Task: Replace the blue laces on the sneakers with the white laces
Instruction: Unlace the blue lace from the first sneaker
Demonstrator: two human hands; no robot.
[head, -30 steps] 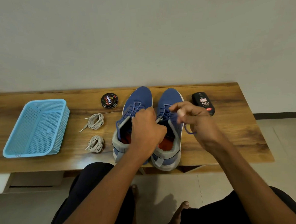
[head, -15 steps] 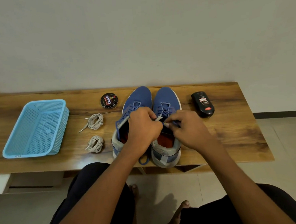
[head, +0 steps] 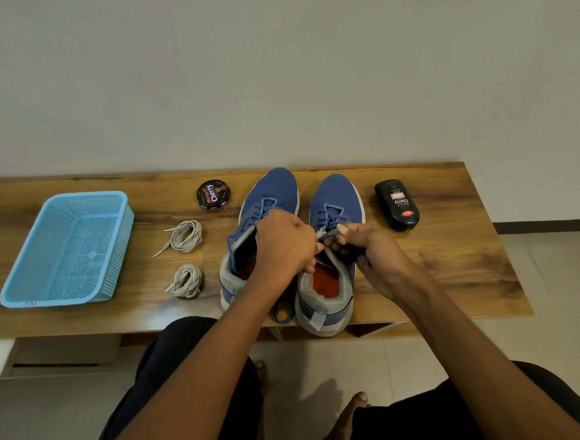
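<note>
Blue lace [head: 327, 235] runs as a short taut stretch between the two hands, just above the collar of the right sneaker [head: 332, 237]. A second ago the right hand [head: 369, 252] was out past the shoe's side with a loop of lace drawn clear; it has since come back in to the eyelets and now pinches the lace at thumb and forefinger, the other fingers curled under. That reads as one crossing pulled free and the next being taken up, so unlacing of this shoe is under way with its lower rows still threaded.

The left hand [head: 285, 246] has stayed put, closed into a fist over the gap between the shoes, knuckles up; it appears to grip the other run of lace (the fingertips are hidden, so I cannot be sure). Both forearms reach in from below, wrists bent down toward the shoe.

The left sneaker [head: 266, 201] stands just beside, still fully laced in blue, and a loose blue loop [head: 283, 314] hangs by the heels over the wooden table [head: 456, 259] edge.

Further left lie the two coiled white laces [head: 184, 235], untouched, one behind the other. Behind them sits a shoe polish tin [head: 213, 195], a blue plastic basket [head: 67, 249] at the far left, and a black polish bottle [head: 397, 203] right of the shoes.
</note>
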